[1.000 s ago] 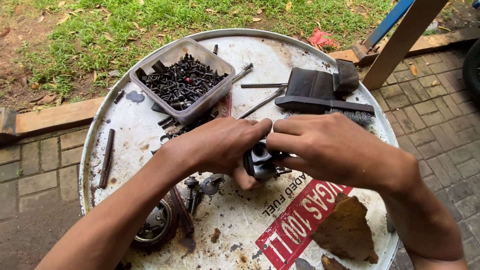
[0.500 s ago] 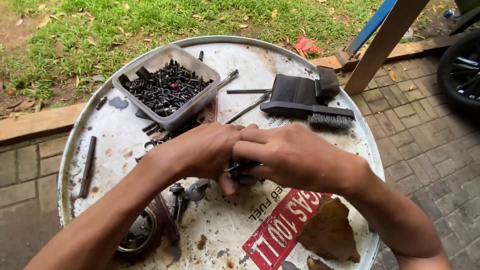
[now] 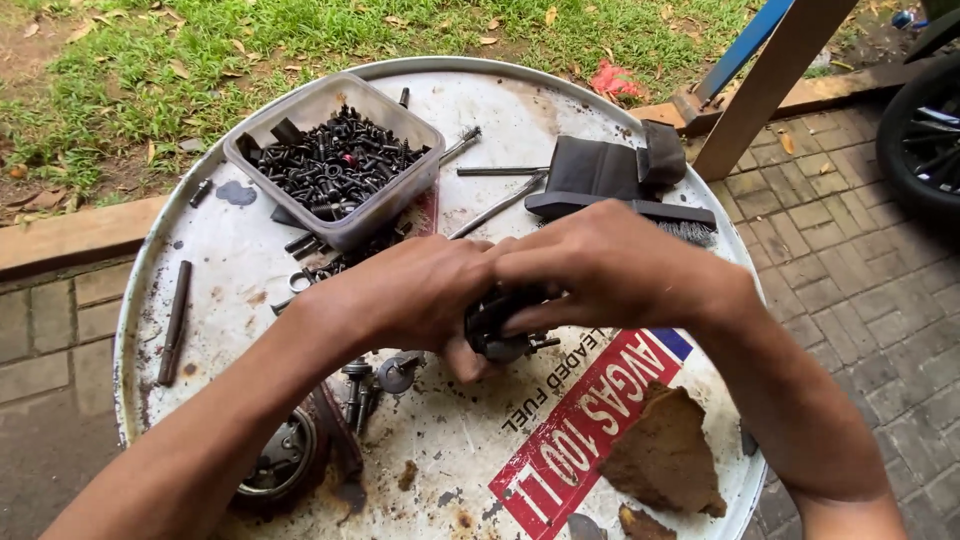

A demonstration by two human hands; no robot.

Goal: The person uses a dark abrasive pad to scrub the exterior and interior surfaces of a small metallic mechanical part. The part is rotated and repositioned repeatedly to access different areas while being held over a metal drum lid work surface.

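Hands, left and right, clasp a black part above the red label.

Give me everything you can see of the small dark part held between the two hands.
The small dark part looks like blackened metal, rounded, with a short pin or stub jutting from its lower right. Both hands grip it above the white drum top: the left hand cups it from the left, the right hand covers its top. Most of it is hidden.

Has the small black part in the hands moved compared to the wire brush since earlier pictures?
No: the black part remains just below the wire brush, between both hands.
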